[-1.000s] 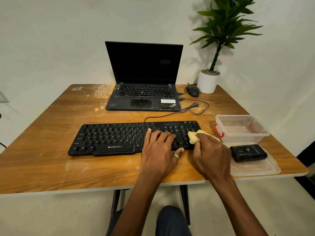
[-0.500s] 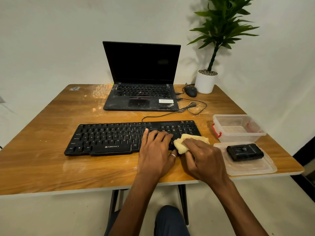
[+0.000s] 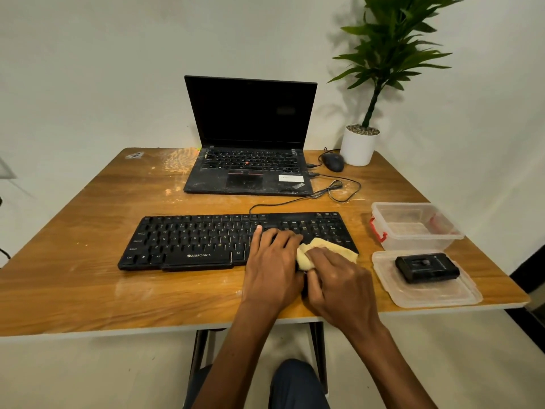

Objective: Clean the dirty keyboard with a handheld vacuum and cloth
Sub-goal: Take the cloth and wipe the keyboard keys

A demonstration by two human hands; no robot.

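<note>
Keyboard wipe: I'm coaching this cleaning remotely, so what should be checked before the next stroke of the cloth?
1. Keyboard steadied: the left hand rests flat on its keys. Ok.
2. Cloth gripped: the right hand holds it on the keyboard's right end. Ok.
3. Handheld vacuum out of the way: it lies on the lid, apart from the keyboard. Ok.
4. Cable free: it runs back toward the laptop, away from both hands. Ok.
5. Keys left of the hands clean: too small to judge. Cannot tell.
</note>
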